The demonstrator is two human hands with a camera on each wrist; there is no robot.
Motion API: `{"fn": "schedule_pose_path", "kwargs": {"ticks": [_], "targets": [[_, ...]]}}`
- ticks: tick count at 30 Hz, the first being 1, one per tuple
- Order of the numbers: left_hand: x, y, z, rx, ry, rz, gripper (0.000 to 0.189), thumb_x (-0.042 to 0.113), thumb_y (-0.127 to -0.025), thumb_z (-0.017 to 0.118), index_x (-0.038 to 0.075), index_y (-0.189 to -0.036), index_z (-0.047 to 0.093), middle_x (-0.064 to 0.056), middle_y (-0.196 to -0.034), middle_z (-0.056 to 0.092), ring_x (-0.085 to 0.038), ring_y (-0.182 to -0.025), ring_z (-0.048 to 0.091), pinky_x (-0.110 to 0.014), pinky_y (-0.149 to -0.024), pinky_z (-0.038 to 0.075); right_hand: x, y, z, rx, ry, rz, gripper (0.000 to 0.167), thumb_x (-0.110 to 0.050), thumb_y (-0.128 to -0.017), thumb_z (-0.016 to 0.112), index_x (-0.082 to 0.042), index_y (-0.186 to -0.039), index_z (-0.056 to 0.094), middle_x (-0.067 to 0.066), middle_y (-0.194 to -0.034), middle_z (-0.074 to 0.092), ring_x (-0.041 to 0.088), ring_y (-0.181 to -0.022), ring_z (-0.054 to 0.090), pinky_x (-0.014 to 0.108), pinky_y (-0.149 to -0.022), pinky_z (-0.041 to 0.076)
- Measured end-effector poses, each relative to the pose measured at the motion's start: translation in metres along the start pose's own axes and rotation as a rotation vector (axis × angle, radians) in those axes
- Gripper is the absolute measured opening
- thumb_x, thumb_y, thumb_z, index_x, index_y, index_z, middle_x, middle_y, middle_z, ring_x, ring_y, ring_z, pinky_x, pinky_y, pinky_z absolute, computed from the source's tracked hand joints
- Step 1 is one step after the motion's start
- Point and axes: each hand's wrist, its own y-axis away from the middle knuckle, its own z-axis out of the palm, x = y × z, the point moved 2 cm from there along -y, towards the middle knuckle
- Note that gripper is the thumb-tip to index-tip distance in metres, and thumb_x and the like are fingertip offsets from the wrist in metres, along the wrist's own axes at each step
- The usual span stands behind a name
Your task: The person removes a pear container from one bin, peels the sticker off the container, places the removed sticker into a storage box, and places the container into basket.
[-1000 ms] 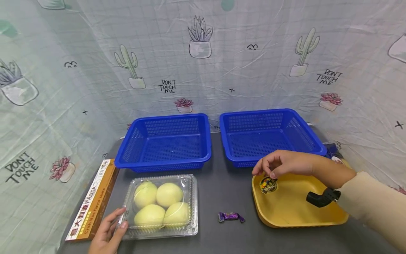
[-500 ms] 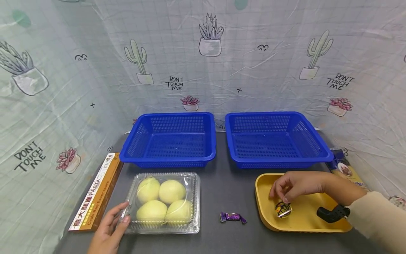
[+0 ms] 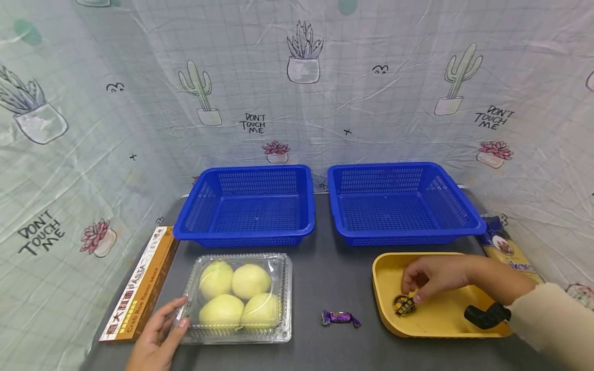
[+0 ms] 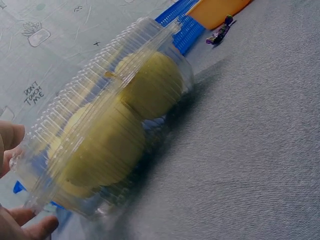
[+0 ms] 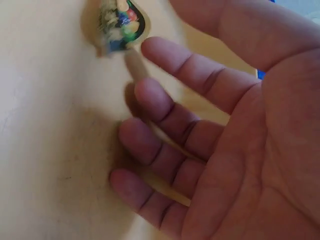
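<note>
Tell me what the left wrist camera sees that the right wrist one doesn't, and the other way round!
Only the left wrist view shows the left hand at the clear box, greenish-yellow fruits inside it, the purple candy and cloth saying DON'T TOUCH ME.

Only the right wrist view shows the right hand and a small round printed thing near it.

Both show part of the yellow tray and some blue: a blue basket in the left, slivers too tiny to name in the right.

A curtained-off tabletop workspace: pale cloth (image 3: 250, 62) printed with potted cacti and "DON'T TOUCH ME" hangs across the top and down both sides of the frame, enclosing a dark table (image 3: 315, 288). Whether the surrounding room is home, lab or shop cannot be told.
</note>
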Motion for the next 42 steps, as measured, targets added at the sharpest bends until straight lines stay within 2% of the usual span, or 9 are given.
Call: {"fn": "schedule_pose_path", "kwargs": {"ticks": [2, 9, 10, 13, 17, 21, 26, 33, 42], "targets": [[0.003, -0.002, -0.002, -0.006, -0.037, 0.003, 0.039, 0.01, -0.112, 0.056, 0.001, -0.15, 0.051, 0.013, -0.149, 0.049, 0.012, -0.133, 0.034, -0.006, -0.095, 0.035, -0.001, 0.002, 0.001, 0.012, 0.027, 0.009, 0.021, -0.014, -0.101, 0.075, -0.004, -0.119, 0.072, 0.0, -0.102, 0.066, 0.01, -0.09, 0.058, 0.024, -0.079, 0.049], [0.017, -0.013, -0.018, -0.091, -0.149, -0.117, 0.043, 0.024, -0.115, 0.053, 0.0, -0.151, 0.053, -0.031, -0.162, 0.035, -0.05, -0.138, 0.045, -0.006, -0.084, 0.038, -0.014, 0.01, 0.0, 0.087, 0.112, 0.067, 0.022, -0.021, -0.102, 0.073, -0.011, -0.121, 0.072, 0.002, -0.113, 0.071, 0.014, -0.101, 0.063, 0.028, -0.087, 0.053], [0.019, -0.015, -0.021, -0.101, -0.169, -0.121, 0.044, 0.025, -0.115, 0.053, 0.0, -0.152, 0.052, -0.031, -0.161, 0.035, -0.049, -0.138, 0.045, -0.005, -0.084, 0.038, -0.018, 0.01, 0.0, 0.097, 0.126, 0.071, 0.022, -0.022, -0.102, 0.073, -0.012, -0.121, 0.072, 0.002, -0.115, 0.071, 0.015, -0.102, 0.063, 0.029, -0.088, 0.053], [0.022, -0.022, -0.03, -0.117, -0.206, -0.08, 0.044, 0.024, -0.115, 0.052, 0.002, -0.154, 0.051, -0.026, -0.16, 0.04, -0.019, -0.136, 0.052, -0.002, -0.084, 0.037, -0.031, 0.012, 0.0, 0.101, 0.143, 0.058, 0.02, -0.023, -0.103, 0.072, -0.015, -0.121, 0.071, 0.003, -0.117, 0.072, 0.016, -0.107, 0.063, 0.032, -0.09, 0.053], [0.024, -0.035, -0.039, -0.105, -0.191, 0.026, 0.041, 0.015, -0.114, 0.055, 0.003, -0.152, 0.052, -0.004, -0.152, 0.05, 0.016, -0.122, 0.044, -0.003, -0.089, 0.039, -0.053, 0.012, 0.003, 0.074, 0.114, -0.01, 0.019, -0.019, -0.105, 0.068, -0.014, -0.124, 0.07, 0.004, -0.119, 0.071, 0.021, -0.112, 0.064, 0.033, -0.091, 0.054], [0.025, -0.049, -0.049, -0.113, -0.199, 0.023, 0.043, 0.018, -0.113, 0.057, 0.008, -0.155, 0.052, 0.008, -0.148, 0.05, 0.014, -0.121, 0.045, -0.007, -0.087, 0.043, -0.077, 0.007, 0.008, 0.094, 0.083, -0.065, 0.022, -0.017, -0.108, 0.065, -0.012, -0.129, 0.068, 0.005, -0.123, 0.07, 0.022, -0.117, 0.062, 0.033, -0.095, 0.055], [0.027, -0.073, -0.059, -0.174, -0.194, -0.001, 0.049, 0.023, -0.114, 0.054, 0.012, -0.161, 0.044, -0.017, -0.158, 0.044, 0.013, -0.122, 0.042, -0.009, -0.085, 0.043, -0.097, -0.009, 0.013, 0.216, 0.035, -0.091, 0.028, -0.019, -0.11, 0.063, -0.009, -0.136, 0.065, 0.009, -0.133, 0.066, 0.03, -0.124, 0.06, 0.033, -0.1, 0.054], [0.027, -0.109, -0.067, -0.255, -0.166, -0.017, 0.057, 0.028, -0.115, 0.051, 0.012, -0.167, 0.033, -0.026, -0.165, 0.034, 0.015, -0.119, 0.043, -0.029, -0.089, 0.052, -0.113, -0.052, 0.03, 0.352, -0.097, 0.042, 0.053, -0.038, -0.108, 0.066, -0.015, -0.154, 0.051, 0.012, -0.154, 0.053, 0.033, -0.138, 0.053, 0.048, -0.105, 0.051], [0.018, -0.148, -0.069, -0.254, -0.095, 0.004, 0.061, 0.03, -0.116, 0.05, 0.004, -0.166, 0.029, -0.029, -0.158, 0.038, 0.015, -0.112, 0.05, -0.019, -0.084, 0.054, -0.13, -0.111, 0.059, 0.46, -0.269, 0.132, 0.064, -0.043, -0.106, 0.067, -0.022, -0.162, 0.042, 0.018, -0.157, 0.048, 0.035, -0.135, 0.054, 0.052, -0.093, 0.056]]}}
